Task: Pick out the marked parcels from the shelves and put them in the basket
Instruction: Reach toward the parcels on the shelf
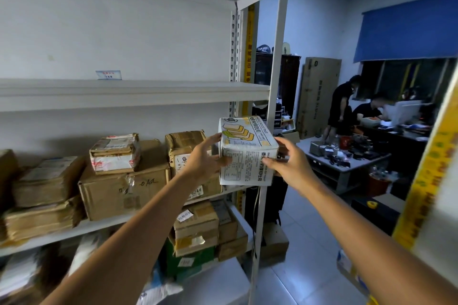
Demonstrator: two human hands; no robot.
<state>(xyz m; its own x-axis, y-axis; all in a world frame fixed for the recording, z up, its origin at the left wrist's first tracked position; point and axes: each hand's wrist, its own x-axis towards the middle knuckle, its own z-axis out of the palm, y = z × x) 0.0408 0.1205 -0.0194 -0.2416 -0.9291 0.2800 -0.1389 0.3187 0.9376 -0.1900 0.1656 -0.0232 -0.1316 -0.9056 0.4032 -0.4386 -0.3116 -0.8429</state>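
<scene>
A white toast box (247, 148) with yellow bread drawings and printed text is held up at the right end of the middle shelf (138, 220), in front of the shelf post. My left hand (207, 158) grips its left side and my right hand (288, 163) grips its right side and front corner. Brown cardboard parcels (124, 188) with handwritten marks stand on the shelf to the left. No basket is in view.
The upper shelf (124, 93) holds only a small label card. More parcels (198, 233) fill the lower shelf. A white upright post (270, 106) stands just behind the box. Two people work at a cluttered desk (347, 156) at the right.
</scene>
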